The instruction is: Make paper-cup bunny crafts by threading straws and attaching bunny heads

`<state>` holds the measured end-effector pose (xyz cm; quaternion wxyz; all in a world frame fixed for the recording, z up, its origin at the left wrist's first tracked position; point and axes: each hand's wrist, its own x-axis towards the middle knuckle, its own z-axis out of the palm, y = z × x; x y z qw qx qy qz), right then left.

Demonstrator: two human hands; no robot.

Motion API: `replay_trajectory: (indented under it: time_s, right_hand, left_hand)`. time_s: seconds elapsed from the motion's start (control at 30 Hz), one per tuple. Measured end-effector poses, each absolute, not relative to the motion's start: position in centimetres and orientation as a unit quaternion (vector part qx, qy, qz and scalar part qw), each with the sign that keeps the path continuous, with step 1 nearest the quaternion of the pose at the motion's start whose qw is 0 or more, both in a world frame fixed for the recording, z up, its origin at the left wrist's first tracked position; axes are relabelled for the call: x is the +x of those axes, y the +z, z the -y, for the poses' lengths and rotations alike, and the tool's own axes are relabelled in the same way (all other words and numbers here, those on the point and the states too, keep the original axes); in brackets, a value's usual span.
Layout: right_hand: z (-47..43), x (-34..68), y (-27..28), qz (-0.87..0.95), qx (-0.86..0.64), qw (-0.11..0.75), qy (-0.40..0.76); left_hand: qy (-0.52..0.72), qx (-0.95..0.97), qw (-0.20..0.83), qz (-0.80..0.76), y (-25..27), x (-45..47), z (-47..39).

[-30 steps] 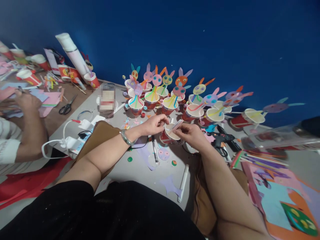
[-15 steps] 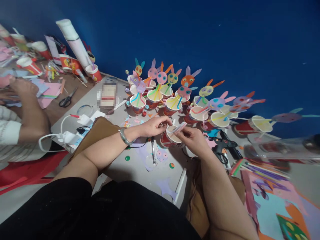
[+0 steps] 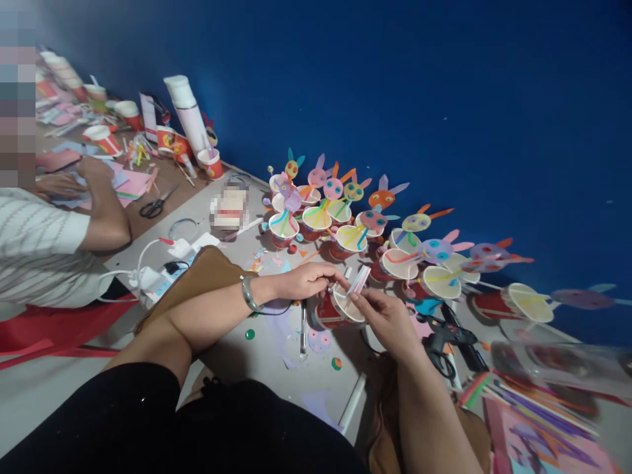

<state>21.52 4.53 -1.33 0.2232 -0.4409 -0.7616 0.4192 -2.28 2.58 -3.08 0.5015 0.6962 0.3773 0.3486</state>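
Note:
A red paper cup [image 3: 330, 312] tilts between my two hands, its pale mouth facing up toward me. My left hand [image 3: 312, 280] has its fingers curled at the cup's left rim and appears to grip it; the fingertips are partly hidden. My right hand [image 3: 388, 321] pinches a whitish, bent strip [image 3: 360, 279] between thumb and fingers at the cup's opening. Part of that strip reaches over the mouth. Just below the cup lie a lilac paper face [image 3: 319, 340] and a slim dark pen-like tool [image 3: 303, 328].
Finished cups with rabbit-like paper heads [image 3: 333, 189] line the blue wall. A black glue gun [image 3: 451, 342] and coloured strips [image 3: 538, 408] lie at right. To the left are a power strip [image 3: 162, 280], scissors [image 3: 152, 209] and another person's arm [image 3: 106, 210].
The camera view has shifted, so the scene sits lower and further right at the left side. My left index finger now stretches further over the cup's rim. The strip stands more upright.

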Motion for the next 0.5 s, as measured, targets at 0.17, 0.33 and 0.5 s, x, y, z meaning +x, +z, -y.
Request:
replay_trajectory:
  time_s: [0.17,0.33,0.5]
  right_hand:
    - [-4.5,21.6,-1.4,0.753,-0.455,0.207,0.427]
    - [-4.2,21.3,-1.4,0.747,-0.451,0.2,0.446]
    - [-3.5,20.3,-1.3,0.762,-0.441,0.188,0.435]
  left_hand:
    - [0.343,0.663,0.548,-0.377,-2.7,-2.1,-2.4]
    - [0.381,0.624,0.537,-0.421,-2.7,-1.7,-2.6]
    - [0.367,0.568,0.641,-0.363,-3.1,-1.0,-2.4]
